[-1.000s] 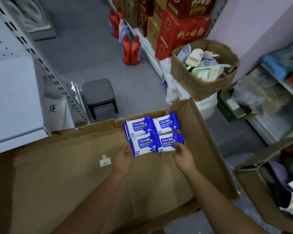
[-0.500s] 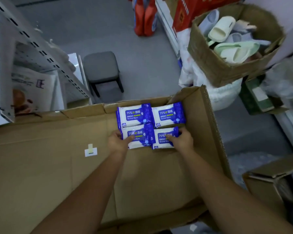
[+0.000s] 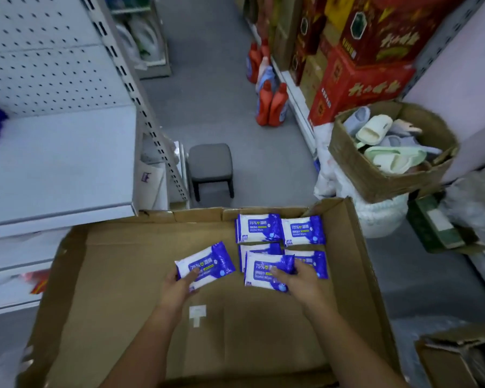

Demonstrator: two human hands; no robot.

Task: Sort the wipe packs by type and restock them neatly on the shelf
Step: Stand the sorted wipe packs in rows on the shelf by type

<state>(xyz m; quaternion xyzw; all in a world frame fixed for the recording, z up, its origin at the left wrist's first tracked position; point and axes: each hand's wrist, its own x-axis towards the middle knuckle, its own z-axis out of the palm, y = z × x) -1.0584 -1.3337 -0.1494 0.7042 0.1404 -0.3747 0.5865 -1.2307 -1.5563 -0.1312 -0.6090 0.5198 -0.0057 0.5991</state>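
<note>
Gripping left pack, left hand; right hand clamping right pack over pile.

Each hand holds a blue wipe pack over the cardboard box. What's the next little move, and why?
Probably carry both to the white shelf on the left. The left hand grips one alcohol wipe pack, the right hand a second pack; both read 75%, so they look like one type.

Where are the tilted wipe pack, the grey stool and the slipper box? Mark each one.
Tilted wipe pack (image 3: pixel 207 263): head view, on its printed front face.
Grey stool (image 3: pixel 210 161): head view, on the seat top.
Slipper box (image 3: pixel 353 163): head view, on its cardboard outer wall.
</note>
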